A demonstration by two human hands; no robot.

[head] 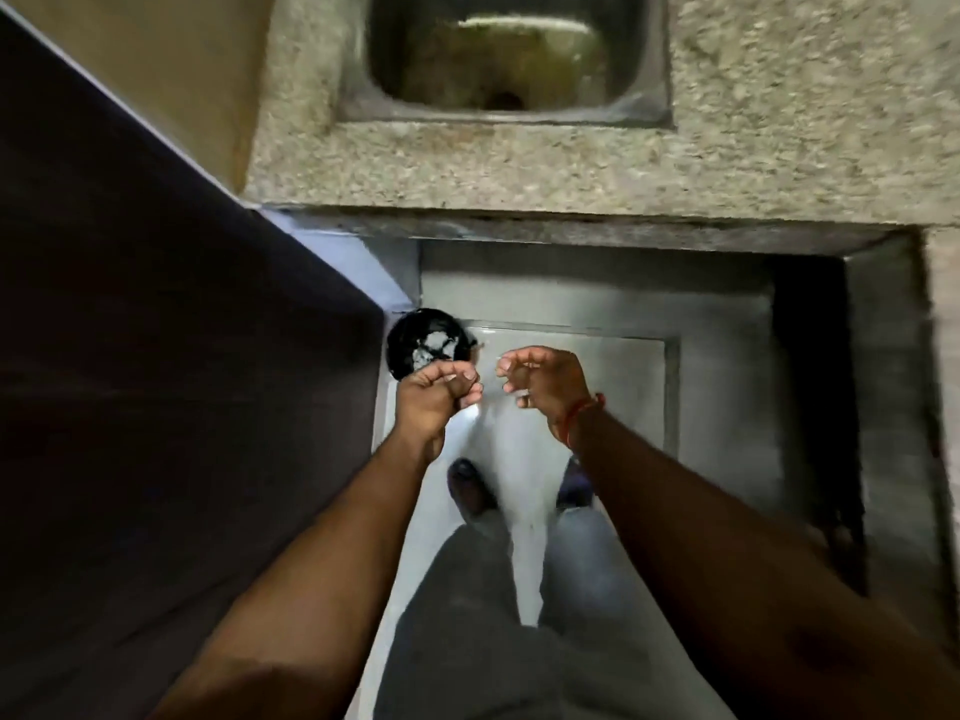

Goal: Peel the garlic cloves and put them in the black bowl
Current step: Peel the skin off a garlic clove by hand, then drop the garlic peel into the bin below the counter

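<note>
Standing at the granite counter, both hands held out over the floor.

The left hand has its fingers curled in against the thumb; whether it pinches a garlic clove or peel is too blurred to tell. The right hand is half open, fingers loosely bent like a claw, holding nothing visible, with a red thread round its wrist. A black round container with pale scraps inside sits on the floor against the dark cabinet, just beyond the left hand. A steel sink is set into the counter's far side.
</note>
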